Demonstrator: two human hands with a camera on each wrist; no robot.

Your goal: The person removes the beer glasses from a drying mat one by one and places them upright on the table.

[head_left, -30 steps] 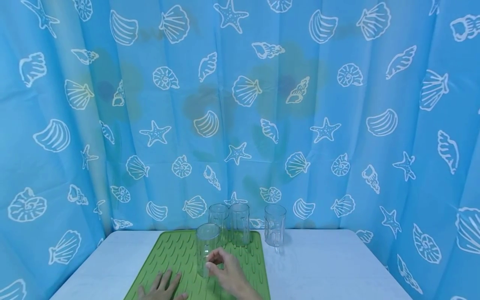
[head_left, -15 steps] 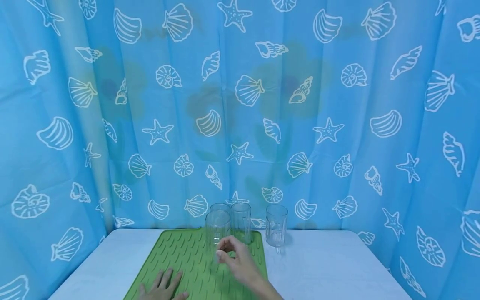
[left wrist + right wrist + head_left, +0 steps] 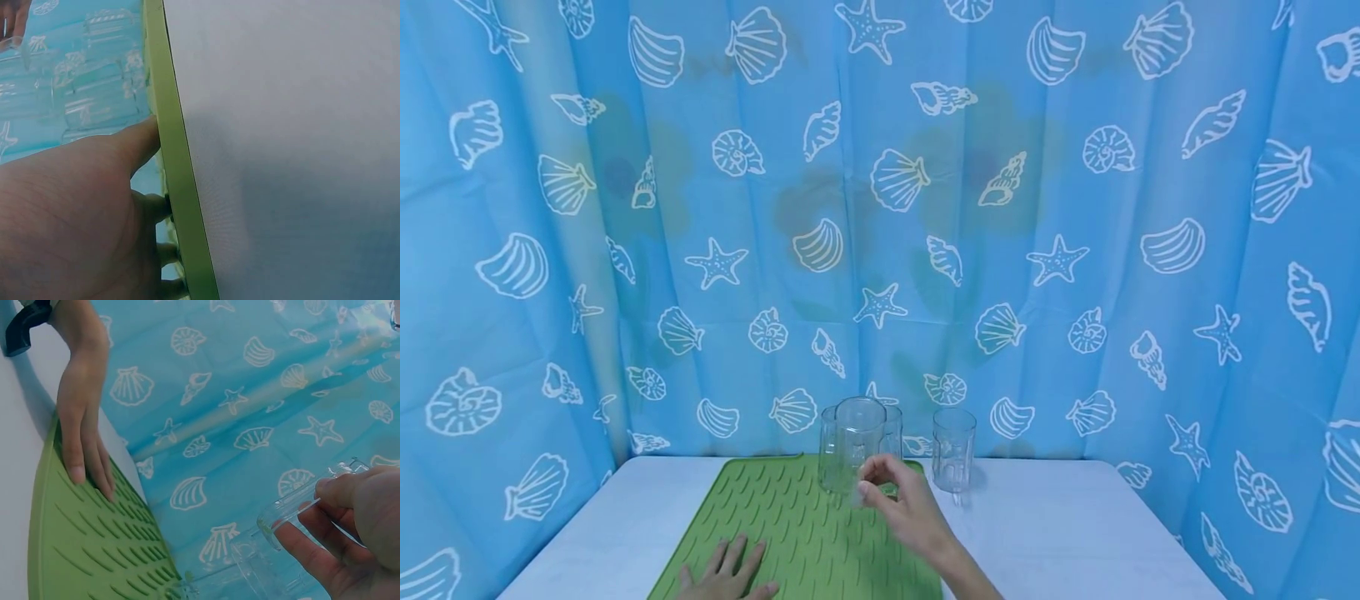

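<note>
Nearest me, at the left, my left hand (image 3: 722, 575) lies on the green mat (image 3: 760, 500) with its fingers stretched out and slightly spread, pressing on the ridged surface and gripping nothing. The mat covers the near left and middle of the white table (image 3: 1045, 533) and reaches to the far edge.

A little farther off and to the right, my right hand (image 3: 898, 496) has its thumb and fingers curled round the handle of a clear glass mug (image 3: 860, 425). I hold that mug roughly vertical over the far right part of the mat, to the left of my fingers. Just beyond it, partly hidden by it, are the left rear mug (image 3: 828, 450) and the right rear mug (image 3: 893, 433). To their right, off the mat, a separate mug (image 3: 953, 450) stands on the table. Farthest away hangs a blue curtain (image 3: 880, 233) printed with white shells and starfish.
</note>
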